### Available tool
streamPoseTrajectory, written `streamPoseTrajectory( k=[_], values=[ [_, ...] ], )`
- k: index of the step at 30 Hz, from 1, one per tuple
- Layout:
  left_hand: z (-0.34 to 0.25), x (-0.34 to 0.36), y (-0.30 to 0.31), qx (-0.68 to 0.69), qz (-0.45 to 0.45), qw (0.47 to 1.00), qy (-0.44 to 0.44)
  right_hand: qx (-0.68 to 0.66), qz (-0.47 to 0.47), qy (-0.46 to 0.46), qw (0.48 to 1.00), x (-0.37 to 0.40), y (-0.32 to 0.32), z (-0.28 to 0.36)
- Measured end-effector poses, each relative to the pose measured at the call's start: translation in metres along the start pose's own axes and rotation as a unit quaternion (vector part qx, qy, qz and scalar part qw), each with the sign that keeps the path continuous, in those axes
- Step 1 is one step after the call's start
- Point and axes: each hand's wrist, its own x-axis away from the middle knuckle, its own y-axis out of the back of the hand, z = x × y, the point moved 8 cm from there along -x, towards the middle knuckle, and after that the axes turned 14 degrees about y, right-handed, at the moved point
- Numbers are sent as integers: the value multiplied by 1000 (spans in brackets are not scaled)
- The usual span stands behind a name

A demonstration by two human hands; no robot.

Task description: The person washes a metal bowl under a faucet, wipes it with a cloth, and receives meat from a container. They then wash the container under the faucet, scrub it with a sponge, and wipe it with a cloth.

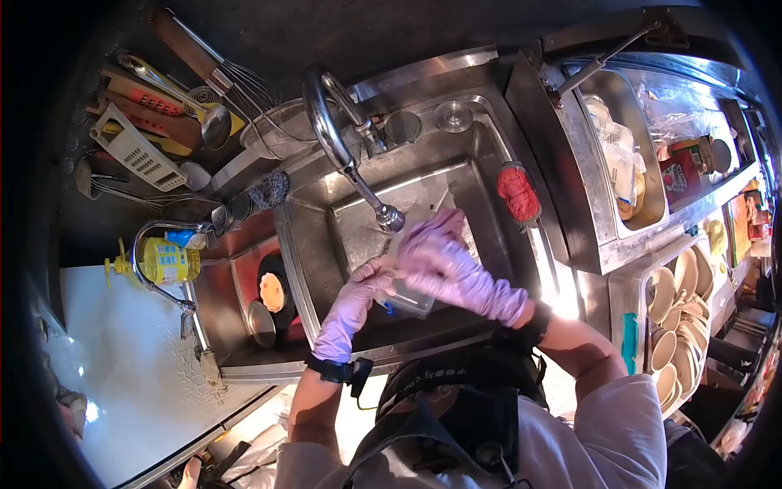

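Both hands wear pale lilac gloves and meet over the sink (pixel 314 253), below the faucet (pixel 334 151). My left hand (pixel 362 285) is closed, its fingertips pinching the edge of a clear plastic container (pixel 419 300). Much of that container is hidden by the hands. My right hand (pixel 448 273) presses a bunched pink cloth (pixel 440 226) against the container's upper part; its fingers are partly hidden and a little blurred. A small blue item (pixel 389 310) shows under the hands, too small to name.
A red scrubber (pixel 518 194) lies on the sink's right rim, a steel-wool pad (pixel 269 189) on its left. Left stand a yellow bottle (pixel 167 261) and a second faucet (pixel 151 232). A grater (pixel 138 151) and whisks hang back left. Bowls (pixel 680 326) fill a right-hand bin.
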Motion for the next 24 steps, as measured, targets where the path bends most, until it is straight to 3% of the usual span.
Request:
streamPoseTrajectory(
  k=[1, 3, 11, 12, 14, 15, 16, 20, 23, 24],
  values=[
    [12, -5, 10, 43, -42, 998, -1, 9, 37, -3, 999, 12, -24, -9],
    [15, -1, -1, 31, -39, 999, -23, 191, 108, -5, 976, 16, -41, -1],
    [12, 21, -6, -59, -25, 997, -34, 273, 38, -50, 960, 6, -30, -70],
    [12, 21, -3, -61, -18, 997, -35, 136, -13, -111, 984, 13, -31, -99],
    [17, 26, 7, -63, -25, 997, -30, -61, -119, -176, 975, 18, -21, -123],
    [22, 30, 13, -65, -28, 997, -24, -126, -158, -187, 961, 25, -14, -129],
    [25, 33, 16, -75, -17, 997, -24, -263, -174, -256, 914, 40, -28, -155],
    [10, 46, -1, -108, 59, 991, 48, -338, -162, -369, 851, 64, -50, -168],
    [-7, 32, 5, -68, 44, 997, 2, -344, -125, -387, 846, 54, -56, -119],
    [-9, 23, 13, -52, -17, 998, 20, -369, -110, -401, 831, 48, -57, -97]
  ],
)
